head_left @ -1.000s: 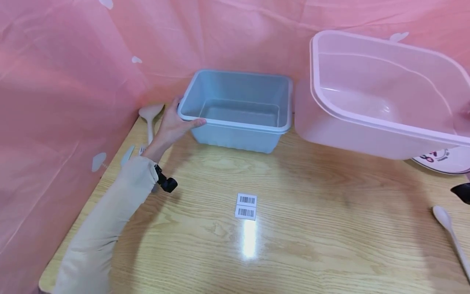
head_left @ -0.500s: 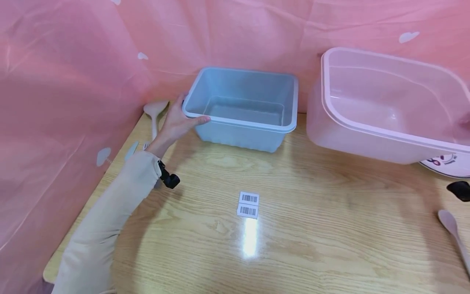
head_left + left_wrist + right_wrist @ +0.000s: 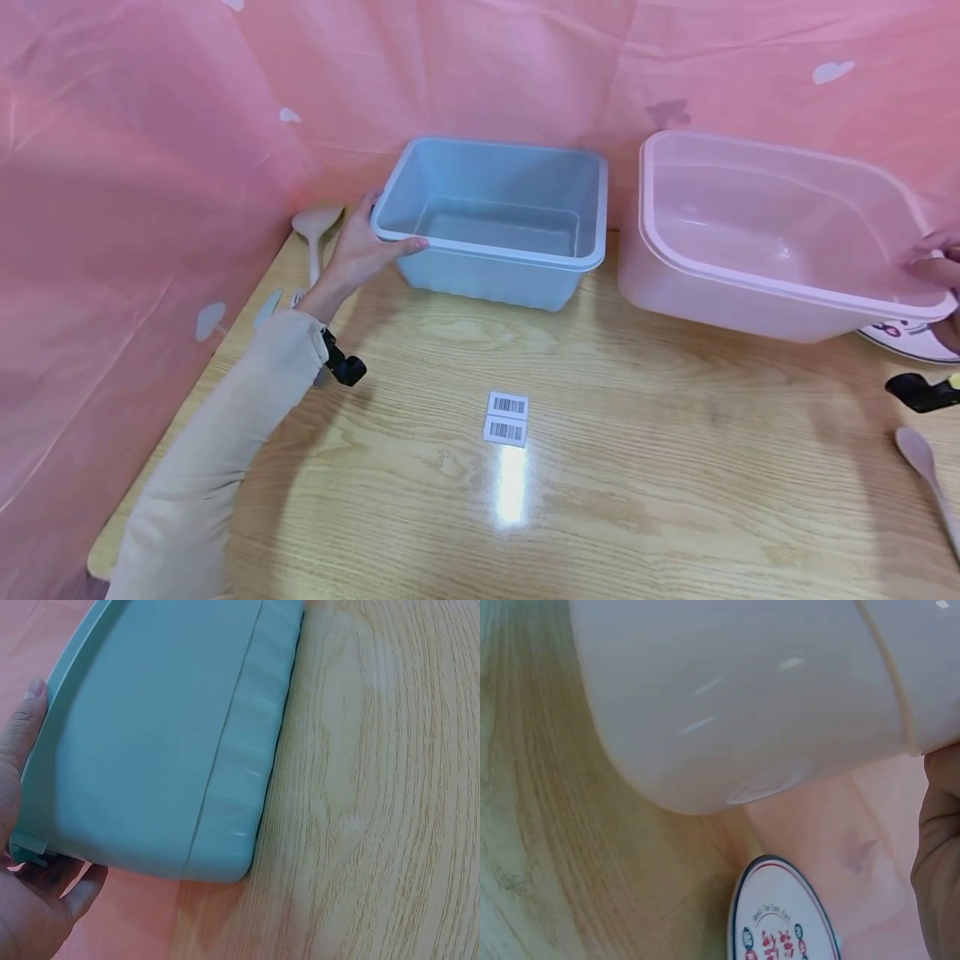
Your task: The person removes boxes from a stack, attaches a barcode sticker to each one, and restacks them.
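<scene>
My left hand holds the left end of a blue-grey plastic bin, its thumb along the front rim. In the left wrist view, the fingers reach under the rim of this bin, whose base stands on the wooden table. At the right edge of the head view, my right hand grips the right rim of a larger pink bin. Close over the table, the pink bin tilts in the right wrist view, with part of the right hand beside its rim. Both bins have nothing inside.
A printed plate lies partly hidden behind the pink bin. A spoon is at the right. Left of the blue-grey bin are a pale spatula, a fork and a knife. A barcode card lies mid-table; pink cloth hangs behind.
The pink bin has come down toward the table and slightly left, and more of my right hand shows. My left hand keeps its grip on the blue-grey bin.
</scene>
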Demonstrator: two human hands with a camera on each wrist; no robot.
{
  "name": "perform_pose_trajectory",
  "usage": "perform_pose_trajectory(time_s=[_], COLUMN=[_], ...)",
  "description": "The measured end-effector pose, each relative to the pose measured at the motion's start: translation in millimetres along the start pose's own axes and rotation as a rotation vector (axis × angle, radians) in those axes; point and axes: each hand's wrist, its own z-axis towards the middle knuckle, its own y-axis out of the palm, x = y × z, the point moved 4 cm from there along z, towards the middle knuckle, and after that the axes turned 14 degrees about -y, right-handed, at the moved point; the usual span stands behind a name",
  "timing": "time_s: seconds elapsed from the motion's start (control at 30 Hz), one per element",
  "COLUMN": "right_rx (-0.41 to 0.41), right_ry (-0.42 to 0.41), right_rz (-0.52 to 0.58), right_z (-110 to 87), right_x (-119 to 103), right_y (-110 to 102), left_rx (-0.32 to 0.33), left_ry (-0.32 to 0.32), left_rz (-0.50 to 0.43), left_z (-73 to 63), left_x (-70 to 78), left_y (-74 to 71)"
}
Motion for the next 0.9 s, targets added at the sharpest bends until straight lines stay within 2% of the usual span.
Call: perform_pose_trajectory(time_s=[0.2,0.23,0.33,0.43,0.53,0.63,0.8,0.9], right_rx=[0.009,-0.014,-0.04,-0.039,0.005,0.013,0.001,-0.004], right_ry=[0.015,0.016,0.026,0.039,0.047,0.038,-0.028,-0.058], right_rz=[0.051,0.068,0.072,0.031,-0.029,-0.043,0.013,0.014], right_z=[-0.2,-0.8,-3.5,-7.2,-8.9,-10.5,-15.7,-19.2], right_x=[7.6,9.1,11.9,14.3,15.4,15.9,19.8,21.0], right_y=[0.4,0.7,-0.4,-2.4,-4.6,-5.9,-5.4,-4.0], left_rx=[-0.013,-0.012,-0.006,0.006,0.014,0.016,0.006,-0.007], left_ry=[-0.004,-0.002,0.004,0.011,0.019,0.023,0.022,0.041], left_rz=[-0.013,-0.015,-0.019,-0.015,-0.01,-0.015,-0.021,-0.031], left_z=[-13.9,-14.2,-9.3,-3.0,0.4,0.5,-1.0,-0.5], left_x=[13.3,13.2,6.9,-0.9,-4.7,-6.2,-8.7,-8.8], left_y=[-0.5,-0.5,-0.1,-0.4,-0.9,-0.7,0.6,1.9])
